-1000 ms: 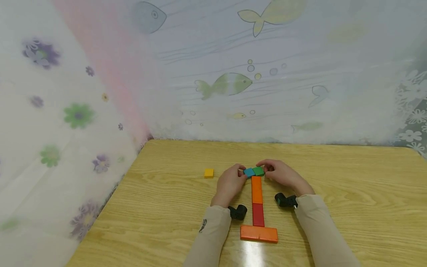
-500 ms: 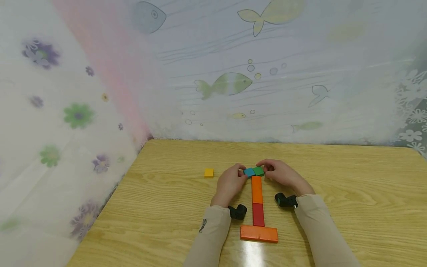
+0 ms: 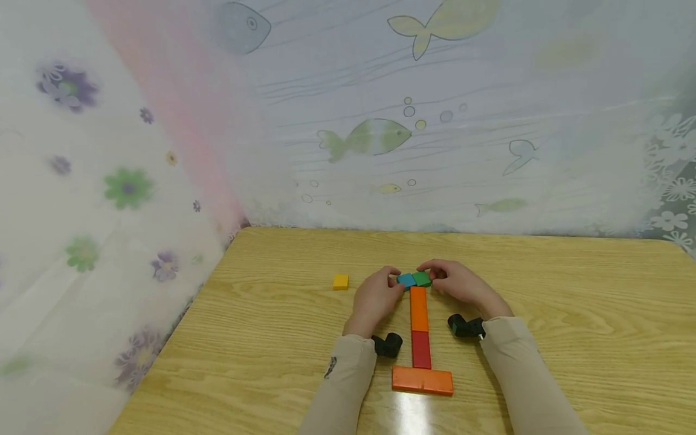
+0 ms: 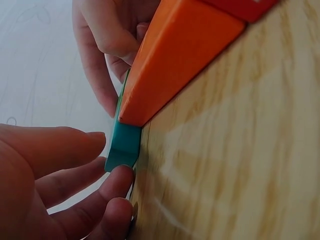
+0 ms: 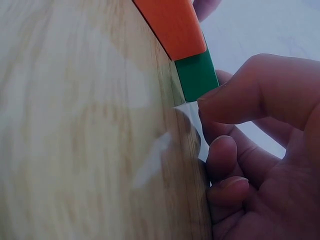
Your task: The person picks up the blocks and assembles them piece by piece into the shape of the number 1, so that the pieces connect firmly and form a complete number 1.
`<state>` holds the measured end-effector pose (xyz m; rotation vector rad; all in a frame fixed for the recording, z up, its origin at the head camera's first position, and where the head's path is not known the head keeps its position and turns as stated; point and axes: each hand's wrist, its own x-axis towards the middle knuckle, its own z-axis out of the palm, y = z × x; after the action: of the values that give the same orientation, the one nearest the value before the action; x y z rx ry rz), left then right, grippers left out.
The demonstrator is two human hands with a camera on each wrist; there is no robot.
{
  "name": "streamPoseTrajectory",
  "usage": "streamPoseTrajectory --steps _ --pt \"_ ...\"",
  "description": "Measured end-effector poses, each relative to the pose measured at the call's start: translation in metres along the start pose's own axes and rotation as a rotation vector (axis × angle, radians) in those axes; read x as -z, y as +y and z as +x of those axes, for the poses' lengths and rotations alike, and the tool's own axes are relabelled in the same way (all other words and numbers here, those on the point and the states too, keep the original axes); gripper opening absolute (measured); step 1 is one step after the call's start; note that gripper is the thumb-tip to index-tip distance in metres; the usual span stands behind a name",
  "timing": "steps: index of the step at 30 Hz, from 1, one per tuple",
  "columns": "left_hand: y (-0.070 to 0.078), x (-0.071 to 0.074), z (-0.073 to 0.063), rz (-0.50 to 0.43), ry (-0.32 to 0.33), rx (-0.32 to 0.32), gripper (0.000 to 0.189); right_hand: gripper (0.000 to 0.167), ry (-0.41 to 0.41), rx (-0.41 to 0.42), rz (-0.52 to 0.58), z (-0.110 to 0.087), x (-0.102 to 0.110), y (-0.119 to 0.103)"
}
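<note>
A blue square block [image 3: 406, 281] and a green square block [image 3: 421, 278] lie side by side, slightly slanted, at the far end of an upright orange block [image 3: 418, 308]. My left hand [image 3: 376, 300] curves round the blue block's left end, thumb at the near side and fingers beyond. In the left wrist view its fingertips are right at the end of the blue block [image 4: 124, 144]. My right hand [image 3: 461, 284] curves round the green block's right end. The right wrist view has its thumb tip at the corner of the green block [image 5: 196, 77].
A red block [image 3: 421, 349] continues the line toward me, ending at a crosswise orange block [image 3: 422, 380]. A yellow square block [image 3: 341, 282] lies apart on the left of the wooden table [image 3: 587, 314]. A curtain with drawn fish [image 3: 375, 138] hangs behind.
</note>
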<state>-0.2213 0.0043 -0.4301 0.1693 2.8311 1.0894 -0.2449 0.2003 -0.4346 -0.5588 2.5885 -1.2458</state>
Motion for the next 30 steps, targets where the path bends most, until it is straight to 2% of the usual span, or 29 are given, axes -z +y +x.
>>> streamPoseTrajectory --steps 12,22,30 --pt "-0.006 0.008 0.000 -0.052 -0.055 -0.028 0.034 0.037 -0.005 -0.012 -0.006 0.001 0.000 0.001" --pt "-0.016 0.013 0.005 -0.027 -0.099 -0.121 0.029 0.036 -0.009 -0.016 -0.011 0.001 -0.001 0.001" --pt "-0.015 0.019 0.004 -0.090 -0.097 -0.070 0.029 0.036 -0.007 -0.014 -0.003 0.001 -0.002 0.000"
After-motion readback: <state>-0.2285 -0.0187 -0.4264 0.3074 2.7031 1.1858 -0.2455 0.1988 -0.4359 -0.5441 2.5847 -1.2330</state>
